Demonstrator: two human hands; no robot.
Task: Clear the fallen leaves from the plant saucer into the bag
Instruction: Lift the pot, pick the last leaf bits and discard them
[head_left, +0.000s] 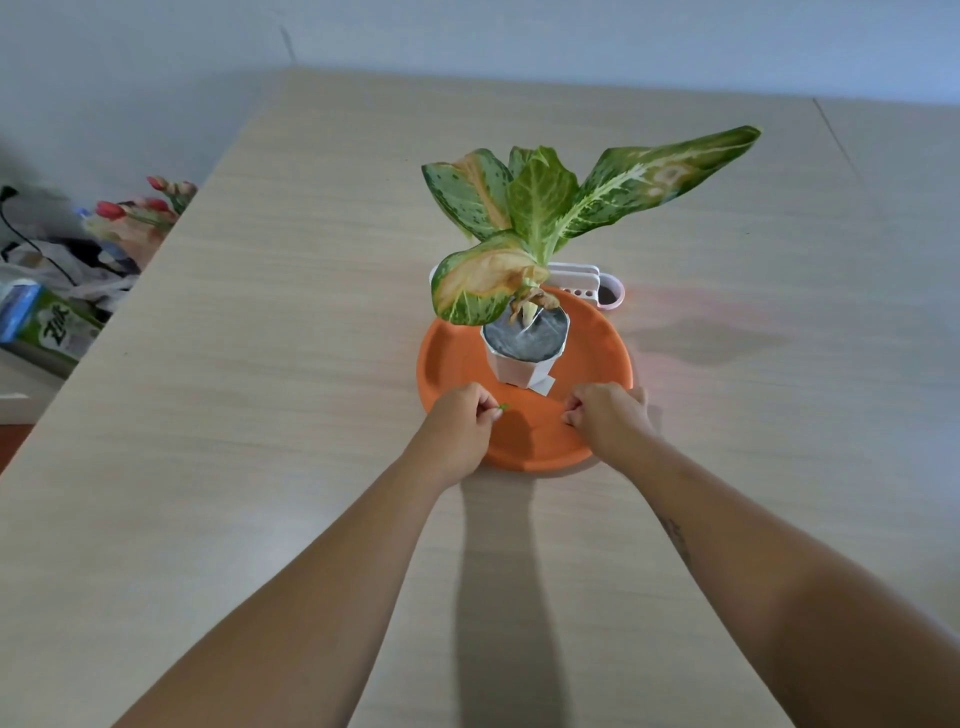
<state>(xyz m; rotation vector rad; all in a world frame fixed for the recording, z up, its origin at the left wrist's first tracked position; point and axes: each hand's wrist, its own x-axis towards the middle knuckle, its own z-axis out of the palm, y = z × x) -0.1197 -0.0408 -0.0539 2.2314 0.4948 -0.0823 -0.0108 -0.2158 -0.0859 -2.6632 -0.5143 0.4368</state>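
Note:
An orange plant saucer sits mid-table with a white pot standing in it. The pot holds a plant with green, white-speckled leaves, some turned yellow. My left hand is over the saucer's near left rim, its fingertips pinched on a small green leaf piece. My right hand is over the near right rim with its fingers curled closed; whether anything is inside them is hidden. No bag is clearly in view on the table.
A white and pink holder stands just behind the saucer. Off the table's left edge lie artificial flowers, a crumpled plastic bag, a cable and a green-white box. The table is pale wood.

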